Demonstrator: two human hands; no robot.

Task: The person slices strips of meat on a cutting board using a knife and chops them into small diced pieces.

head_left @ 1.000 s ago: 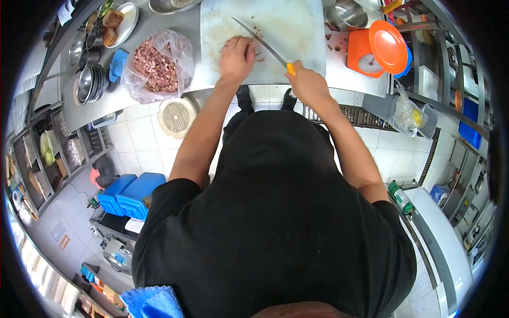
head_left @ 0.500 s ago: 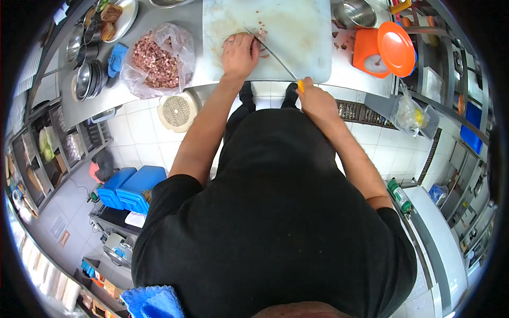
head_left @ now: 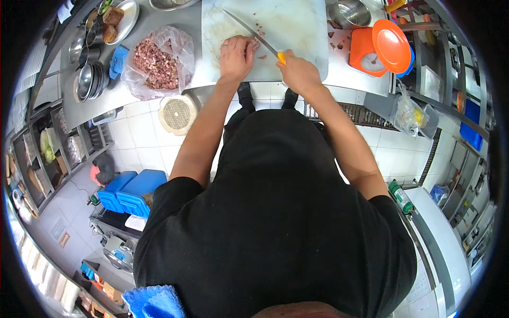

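Observation:
On the white cutting board (head_left: 297, 26), my left hand (head_left: 236, 58) rests with its fingers curled around a small pinkish piece of meat (head_left: 255, 43), partly hidden by the fingertips. My right hand (head_left: 302, 73) is closed round the yellow handle of a knife (head_left: 254, 35). The long blade slants up and left across the board, beyond the left hand's fingertips, its tip near the upper left of the board. Small meat scraps (head_left: 261, 31) lie beside the blade. Left of the board sits a clear plastic bag (head_left: 185, 58) filled with diced meat (head_left: 155, 62).
An orange kitchen scale (head_left: 362, 53) and a steel pot (head_left: 351, 14) stand right of the board, with dark scraps nearby. Stacked metal bowls (head_left: 91, 80), a blue cloth (head_left: 117, 62) and a plate of food (head_left: 127, 21) are at the left. A floor drain grate (head_left: 355, 114) lies beneath the counter edge.
The knife has moved up and left, its tip now farther beyond the left hand. My right hand has gone left and slightly up with it; the left hand has shifted only slightly.

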